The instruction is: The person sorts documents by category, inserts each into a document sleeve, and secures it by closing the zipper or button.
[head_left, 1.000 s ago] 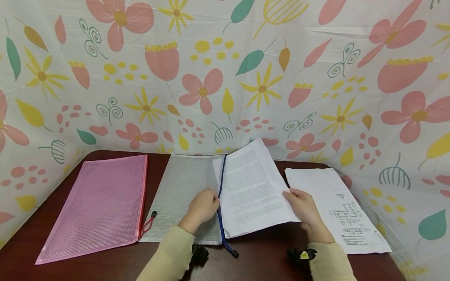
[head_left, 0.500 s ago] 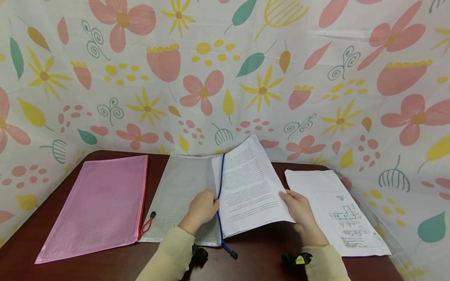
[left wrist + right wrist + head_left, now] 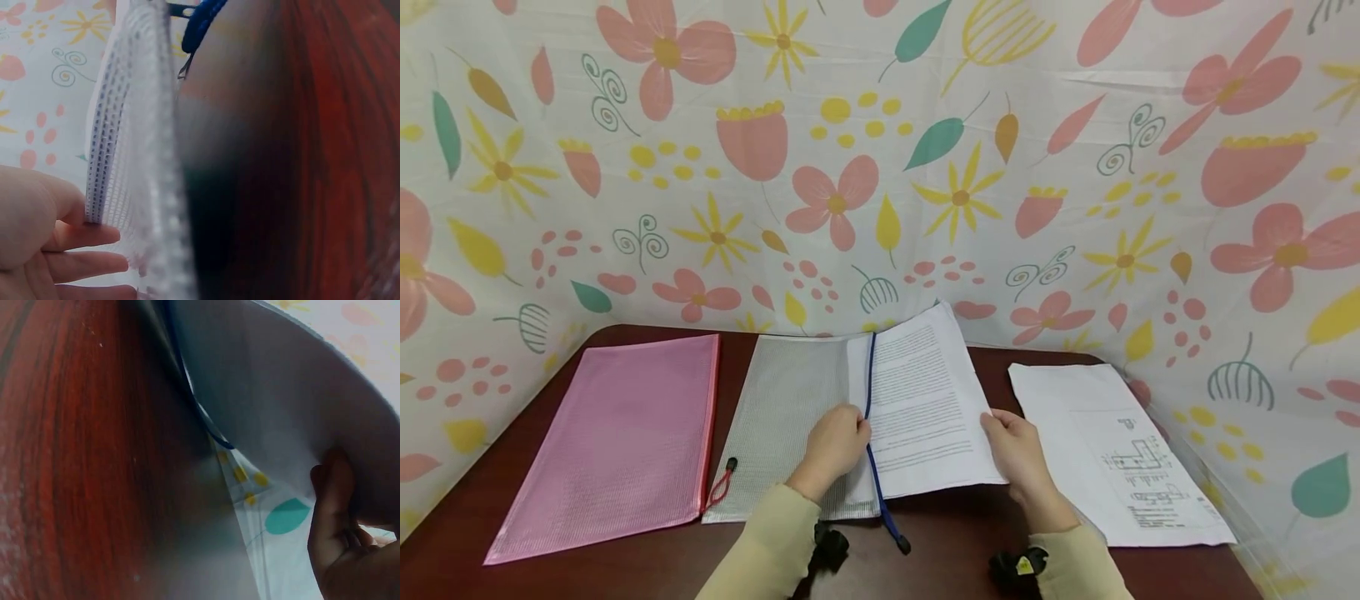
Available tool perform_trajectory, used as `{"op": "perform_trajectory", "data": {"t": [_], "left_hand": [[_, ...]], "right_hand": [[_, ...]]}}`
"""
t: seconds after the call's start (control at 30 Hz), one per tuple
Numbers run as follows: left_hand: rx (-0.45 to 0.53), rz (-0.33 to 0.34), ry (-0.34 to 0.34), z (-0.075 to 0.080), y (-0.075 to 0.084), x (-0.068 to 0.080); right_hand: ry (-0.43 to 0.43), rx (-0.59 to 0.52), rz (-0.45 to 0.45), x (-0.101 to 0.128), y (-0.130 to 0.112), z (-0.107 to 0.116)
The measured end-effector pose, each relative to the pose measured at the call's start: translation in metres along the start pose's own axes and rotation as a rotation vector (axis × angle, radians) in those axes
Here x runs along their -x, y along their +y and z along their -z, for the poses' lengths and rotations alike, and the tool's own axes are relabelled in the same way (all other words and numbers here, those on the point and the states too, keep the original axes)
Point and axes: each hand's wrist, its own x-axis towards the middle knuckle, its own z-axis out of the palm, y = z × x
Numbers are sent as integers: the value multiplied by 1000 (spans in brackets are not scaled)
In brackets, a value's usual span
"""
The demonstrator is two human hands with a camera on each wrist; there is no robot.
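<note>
Sheaf of white printed paper sheets [image 3: 917, 408]: lay at the centre of the counter, its left margin inside the mouth of the clear-grey mesh plastic pouch [image 3: 790, 400], visible through the mesh; the greater part stood out to the right, tilted, its far right corner raised. In the right wrist view the paper bowed.

Pouch: flat, mouth to the right, edged by a dark blue zip [image 3: 872, 387] whose pull trailed past the near end.

Hands, two, bare. Left hand [image 3: 837, 440]: gripped the pouch at its mouth. Right hand [image 3: 1017, 448]: pinched the sheaf by its right edge, toward the near corner.

Step in hand, as judged: feeding the sheaf leftward into the pouch, only begun. The next move seemed to call for a level push by the right hand, the left keeping the mouth parted; a corner might catch on the zip.

To the left: pink mesh plastic pouch [image 3: 617, 425], red-edged, with a red cord pull [image 3: 721, 483] resting over the grey pouch's near left corner.

To the right: white paper sheets with line drawings [image 3: 1082, 400], apart.

Beneath: dark red-brown wooden counter [image 3: 947, 542]. Behind: white floral cloth [image 3: 880, 167].
</note>
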Motion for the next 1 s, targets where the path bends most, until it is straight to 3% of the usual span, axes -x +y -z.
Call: {"op": "perform_trajectory", "data": {"t": [0.27,0.5,0.83,1.0], "left_hand": [[16,-2,-1,3,-4,-3],[63,-16,-8,4,-9,-2],[37,-34,-41,3,-8,-4],[-26,-91,-17,1,-6,0]], "right_hand": [[-144,54,12,1,0,7],[-260,-21,-43,-2,7,12],[-265,-108,-115,-5,8,17],[-243,-191,-142,-1,6,18]]}}
